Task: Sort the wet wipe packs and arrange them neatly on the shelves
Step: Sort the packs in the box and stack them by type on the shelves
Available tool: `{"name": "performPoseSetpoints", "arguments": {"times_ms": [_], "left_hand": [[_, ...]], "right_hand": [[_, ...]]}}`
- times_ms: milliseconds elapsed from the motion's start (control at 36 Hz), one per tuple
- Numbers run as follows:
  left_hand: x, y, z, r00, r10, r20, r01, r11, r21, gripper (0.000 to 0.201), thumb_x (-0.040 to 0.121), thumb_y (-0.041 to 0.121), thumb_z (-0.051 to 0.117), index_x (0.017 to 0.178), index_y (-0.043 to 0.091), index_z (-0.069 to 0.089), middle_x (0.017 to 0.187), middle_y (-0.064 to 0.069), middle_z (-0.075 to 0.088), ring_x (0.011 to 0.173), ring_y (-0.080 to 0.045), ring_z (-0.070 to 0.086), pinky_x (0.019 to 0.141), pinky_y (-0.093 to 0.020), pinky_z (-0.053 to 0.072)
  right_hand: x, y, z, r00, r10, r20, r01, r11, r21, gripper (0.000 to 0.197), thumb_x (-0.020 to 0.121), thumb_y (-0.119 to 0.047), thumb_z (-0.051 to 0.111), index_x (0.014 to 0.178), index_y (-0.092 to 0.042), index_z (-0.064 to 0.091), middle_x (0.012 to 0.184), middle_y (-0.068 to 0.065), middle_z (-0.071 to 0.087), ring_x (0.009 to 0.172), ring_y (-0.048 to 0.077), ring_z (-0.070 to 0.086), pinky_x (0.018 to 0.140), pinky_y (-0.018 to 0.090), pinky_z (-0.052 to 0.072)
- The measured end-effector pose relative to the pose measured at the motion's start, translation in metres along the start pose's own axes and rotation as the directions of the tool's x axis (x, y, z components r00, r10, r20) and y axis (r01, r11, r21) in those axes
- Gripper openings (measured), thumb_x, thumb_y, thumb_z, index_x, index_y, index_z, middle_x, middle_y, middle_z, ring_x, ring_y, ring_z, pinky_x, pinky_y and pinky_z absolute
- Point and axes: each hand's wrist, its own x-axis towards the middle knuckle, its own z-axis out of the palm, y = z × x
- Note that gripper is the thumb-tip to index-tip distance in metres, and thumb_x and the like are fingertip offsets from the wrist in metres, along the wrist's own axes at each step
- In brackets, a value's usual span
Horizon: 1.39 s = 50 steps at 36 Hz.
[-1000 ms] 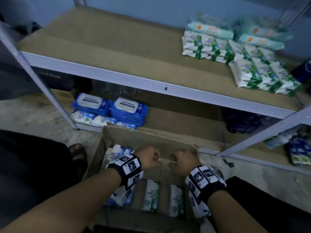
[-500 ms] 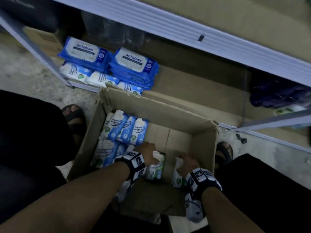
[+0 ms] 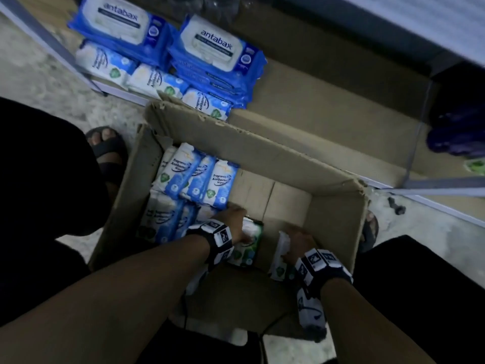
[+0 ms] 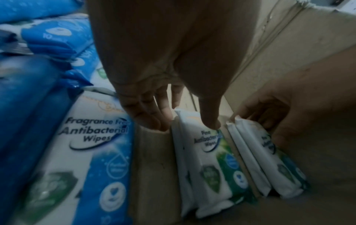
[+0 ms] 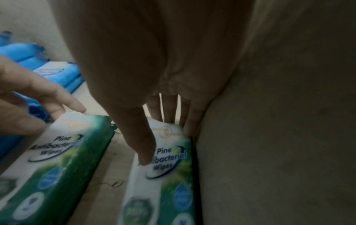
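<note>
Fingers [image 4: 152, 117] of left hand [image 3: 235, 219] pointing down, thumb laid on top edge of a green pine wipes pack [image 4: 210, 159], other fingers down its far side, w/ no lift visible; grip loosely closing round the pack's upper end. Fingers [image 5: 169, 112] of right hand [image 3: 299, 239] reaching behind a second green pine pack [image 5: 169, 175], thumb pressed on its front face over the label, so pinched between thumb & fingers. Both packs standing on edge inside the cardboard box [image 3: 288, 164], near its front wall; left-hand pack nearer box centre, right-hand pack just beside box's right wall, a strip of bare box floor between the two. Left part of box filled w/ blue fragrance-free wipes packs [image 3: 199, 177], upright, packed side by side in two rows. Beyond box's far wall, on the lowest shelf [image 3: 328, 101]: two stacks of large blue antabax packs [image 3: 210, 48], w/ three small blue-&-white packs [image 3: 157, 80] lined up in front, one touching box's far rim. Left of box, a sandalled foot [image 3: 105, 145] on rough floor; another foot just beyond box's right wall. Tracking bands on both wrists.
</note>
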Motion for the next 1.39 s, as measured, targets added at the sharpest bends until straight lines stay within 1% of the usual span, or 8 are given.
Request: {"name": "performPoseSetpoints", "arguments": {"times_ms": [139, 278, 444, 667, 861, 1028, 1222, 1389], "left_hand": [[0.002, -0.008, 0.008, 0.998, 0.003, 0.059, -0.004, 1.000, 0.018, 0.075, 0.078, 0.046, 0.077, 0.140, 0.019, 0.046, 0.139, -0.006, 0.042, 0.125, -0.027, 0.049, 0.104, -0.033, 0.042], [0.003, -0.004, 0.006, 1.000, -0.013, 0.016, 0.012, 0.998, 0.055, 0.068, 0.081, 0.052, 0.071, 0.132, 0.013, 0.047, 0.137, -0.012, 0.040, 0.125, -0.034, 0.046, 0.102, -0.038, 0.041], [-0.006, 0.001, 0.002, 0.999, -0.035, 0.038, 0.034, 0.999, 0.016, 0.053, 0.078, 0.054, 0.074, 0.108, 0.019, 0.048, 0.110, -0.008, 0.061, 0.095, -0.026, 0.061, 0.072, -0.030, 0.046], [-0.026, 0.023, -0.011, 0.990, -0.064, 0.129, 0.065, 0.998, -0.008, 0.060, 0.069, 0.042, 0.083, 0.118, 0.012, 0.068, 0.114, -0.005, 0.069, 0.097, -0.022, 0.066, 0.082, -0.031, 0.056], [-0.047, 0.039, -0.020, 0.999, -0.048, 0.019, 0.049, 0.996, -0.075, 0.051, 0.072, 0.036, 0.080, 0.113, 0.009, 0.069, 0.104, -0.004, 0.067, 0.099, -0.023, 0.064, 0.081, -0.033, 0.055], [-0.064, 0.052, -0.042, 0.987, -0.005, -0.161, -0.036, 0.968, -0.248, 0.047, 0.076, 0.040, 0.076, 0.116, 0.020, 0.062, 0.104, 0.001, 0.064, 0.089, -0.016, 0.058, 0.064, -0.025, 0.042], [-0.090, 0.078, -0.079, 0.931, -0.087, -0.355, -0.107, 0.863, -0.494, 0.028, 0.072, 0.040, 0.078, 0.086, 0.021, 0.063, 0.086, 0.006, 0.064, 0.089, -0.017, 0.063, 0.075, -0.029, 0.048], [-0.136, 0.107, -0.133, 0.906, 0.062, -0.419, -0.274, 0.841, -0.466, 0.022, 0.082, 0.027, 0.077, 0.093, 0.017, 0.061, 0.090, 0.008, 0.067, 0.085, -0.008, 0.063, 0.072, -0.020, 0.049]], "right_hand": [[0.010, 0.006, 0.008, 0.998, 0.059, -0.014, -0.059, 0.997, -0.047, 0.042, 0.102, -0.015, 0.047, 0.143, -0.005, 0.044, 0.147, 0.015, 0.044, 0.135, 0.027, 0.043, 0.082, -0.003, 0.035], [0.002, 0.000, 0.004, 0.998, 0.006, -0.063, -0.007, 1.000, -0.023, 0.046, 0.096, -0.023, 0.056, 0.139, -0.008, 0.051, 0.150, 0.016, 0.039, 0.139, 0.031, 0.035, 0.114, 0.032, 0.028], [-0.005, -0.004, -0.004, 0.995, 0.004, -0.104, -0.010, 0.998, -0.063, 0.039, 0.099, -0.020, 0.052, 0.133, 0.000, 0.052, 0.143, 0.020, 0.047, 0.136, 0.033, 0.039, 0.111, 0.034, 0.031], [-0.034, -0.014, -0.018, 0.999, 0.030, -0.024, -0.034, 0.988, -0.154, 0.041, 0.082, -0.020, 0.071, 0.119, -0.007, 0.060, 0.123, 0.017, 0.061, 0.112, 0.032, 0.060, 0.086, 0.036, 0.054], [-0.064, -0.023, -0.032, 0.987, 0.035, -0.156, -0.030, 0.999, 0.032, 0.054, 0.075, -0.053, 0.073, 0.107, -0.009, 0.062, 0.112, 0.011, 0.064, 0.100, 0.029, 0.064, 0.077, 0.032, 0.055], [-0.095, -0.029, -0.064, 0.937, 0.015, -0.348, 0.071, 0.970, 0.234, 0.057, 0.068, -0.048, 0.082, 0.102, -0.012, 0.054, 0.095, 0.007, 0.057, 0.095, 0.029, 0.063, 0.064, 0.028, 0.042], [-0.135, -0.032, -0.105, 0.845, -0.009, -0.535, 0.222, 0.916, 0.335, 0.034, 0.065, -0.040, 0.083, 0.089, -0.028, 0.063, 0.085, -0.004, 0.066, 0.085, 0.018, 0.064, 0.068, 0.024, 0.045], [-0.174, -0.038, -0.140, 0.726, -0.056, -0.685, 0.400, 0.845, 0.354, 0.037, 0.063, -0.035, 0.086, 0.091, -0.027, 0.063, 0.084, -0.010, 0.067, 0.081, 0.011, 0.063, 0.068, 0.022, 0.045]]}}
